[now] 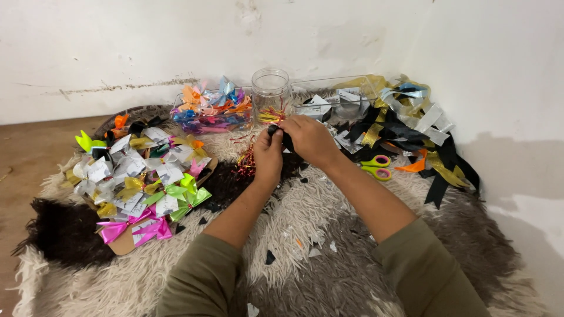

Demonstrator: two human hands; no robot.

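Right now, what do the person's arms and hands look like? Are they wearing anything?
Both arms wear olive-green sleeves, pushed up so the forearms are bare. The left sleeve and the right sleeve look soft and a bit wrinkled, with plain cuffs. The left hand and the right hand are bare: no gloves, and no rings, watch or bracelet can be seen.

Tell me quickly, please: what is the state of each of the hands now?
Left hand: closed, pinching a small black ribbon piece.
Right hand: closed on the same black ribbon piece from the other side.
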